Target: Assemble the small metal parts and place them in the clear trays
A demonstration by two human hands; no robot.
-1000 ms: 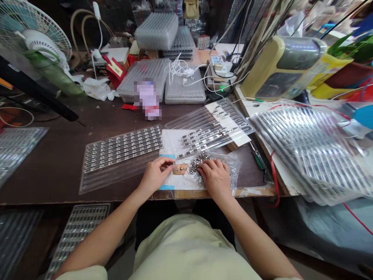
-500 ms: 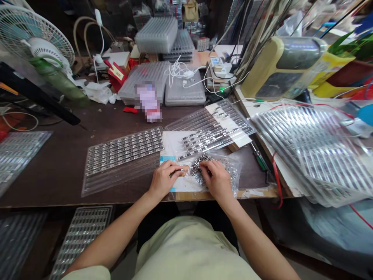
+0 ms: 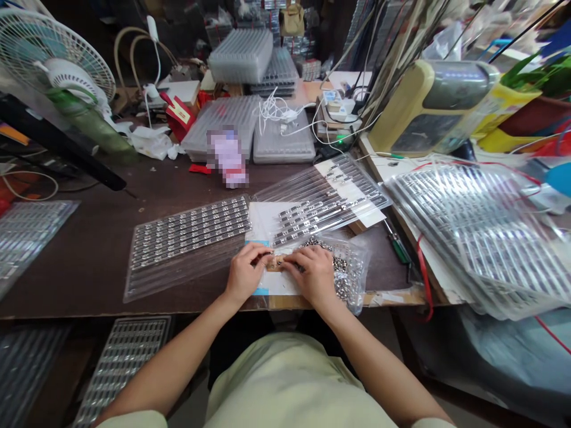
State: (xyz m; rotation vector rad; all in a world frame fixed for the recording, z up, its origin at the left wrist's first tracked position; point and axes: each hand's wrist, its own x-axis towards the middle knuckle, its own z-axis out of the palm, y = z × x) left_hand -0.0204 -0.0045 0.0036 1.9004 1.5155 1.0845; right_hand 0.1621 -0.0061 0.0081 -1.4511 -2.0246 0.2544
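Note:
A small brown block (image 3: 274, 265) lies on a white board (image 3: 285, 287) at the table's front edge, with tiny metal parts on it. My left hand (image 3: 247, 271) is closed at its left end, thumb and fingers pinched together. My right hand (image 3: 313, 272) pinches at its right end. Whatever is between the fingertips of either hand is too small to make out. Beside and partly behind my right hand, a clear plastic bag (image 3: 355, 267) holds many small shiny metal parts. Just beyond my hands, a tilted clear tray (image 3: 307, 211) carries partly filled rows of small black-and-silver parts.
To the left lies a clear tray (image 3: 191, 235) with several full rows of parts. Stacked trays (image 3: 482, 232) stand at right, near a green-handled tool (image 3: 398, 248). Further back are clear tray stacks (image 3: 241, 56), white cables (image 3: 276, 110) and a fan (image 3: 57, 53).
My right hand has moved left from the heap of metal parts to the brown block. My left hand has shifted slightly left and stays at the block.

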